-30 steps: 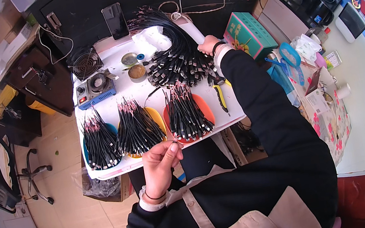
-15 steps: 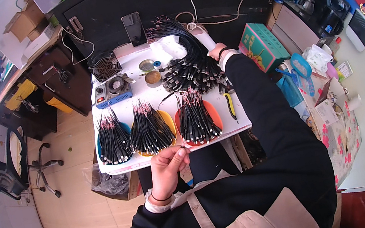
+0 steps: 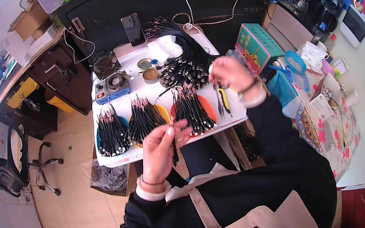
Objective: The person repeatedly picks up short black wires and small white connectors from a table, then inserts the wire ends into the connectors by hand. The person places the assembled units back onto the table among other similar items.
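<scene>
My left hand (image 3: 157, 149) pinches a short black cable (image 3: 175, 149) between thumb and fingers, its pinkish bare wire ends pointing up. On the white table, my right hand (image 3: 233, 77) hovers by the edge of a large heap of black cables (image 3: 185, 68) with metal plugs; its fingers are smeared, and whether they hold anything is unclear. A white bit shows at its fingertips. Below it lies a yellow and black hand tool (image 3: 224, 100). Bundles of short cables rest on a blue tray (image 3: 124, 121), a yellow tray (image 3: 163, 112) and an orange tray (image 3: 208, 110).
A small blue-fronted heater (image 3: 113, 90), a round tin (image 3: 150, 74) and a fan (image 3: 105, 65) are at the table's back left. A phone (image 3: 133, 29) stands upright behind. A green carton (image 3: 258, 47) is at right, an office chair (image 3: 9, 165) at left.
My right hand has come back from the far right corner toward me, beside the cable heap. My left hand has risen slightly, and a black cable now shows hanging from it.
</scene>
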The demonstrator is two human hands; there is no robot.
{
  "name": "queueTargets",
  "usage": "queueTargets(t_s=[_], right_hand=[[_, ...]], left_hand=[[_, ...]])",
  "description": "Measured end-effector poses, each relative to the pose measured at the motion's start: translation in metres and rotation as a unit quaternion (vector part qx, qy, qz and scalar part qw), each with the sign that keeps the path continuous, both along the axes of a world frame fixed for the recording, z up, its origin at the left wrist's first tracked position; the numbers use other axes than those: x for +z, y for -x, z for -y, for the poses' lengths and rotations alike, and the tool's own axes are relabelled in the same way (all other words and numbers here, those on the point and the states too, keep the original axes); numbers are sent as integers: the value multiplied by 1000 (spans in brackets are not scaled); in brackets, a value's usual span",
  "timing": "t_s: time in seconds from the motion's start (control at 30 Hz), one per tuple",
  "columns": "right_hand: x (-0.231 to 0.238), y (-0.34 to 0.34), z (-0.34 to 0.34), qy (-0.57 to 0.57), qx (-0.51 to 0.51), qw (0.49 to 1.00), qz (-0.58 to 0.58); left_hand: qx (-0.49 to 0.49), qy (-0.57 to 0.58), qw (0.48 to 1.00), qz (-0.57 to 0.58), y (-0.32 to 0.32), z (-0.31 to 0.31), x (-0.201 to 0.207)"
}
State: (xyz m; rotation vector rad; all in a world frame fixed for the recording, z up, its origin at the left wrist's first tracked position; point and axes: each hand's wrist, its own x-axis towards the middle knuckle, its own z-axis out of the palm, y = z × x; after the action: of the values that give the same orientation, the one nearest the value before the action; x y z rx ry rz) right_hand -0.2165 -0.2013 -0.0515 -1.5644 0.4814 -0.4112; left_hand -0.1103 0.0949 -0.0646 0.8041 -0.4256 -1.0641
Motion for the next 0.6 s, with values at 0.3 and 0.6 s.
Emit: queueTargets(t_s=[0.3, 0.6], right_hand=[[-61, 23, -240, 354, 84, 918, 159], [-44, 4, -216, -36, 166, 977, 131]], left_hand=[[79, 41, 995, 37, -41, 23, 44], [172, 74, 962, 200, 16, -83, 23]])
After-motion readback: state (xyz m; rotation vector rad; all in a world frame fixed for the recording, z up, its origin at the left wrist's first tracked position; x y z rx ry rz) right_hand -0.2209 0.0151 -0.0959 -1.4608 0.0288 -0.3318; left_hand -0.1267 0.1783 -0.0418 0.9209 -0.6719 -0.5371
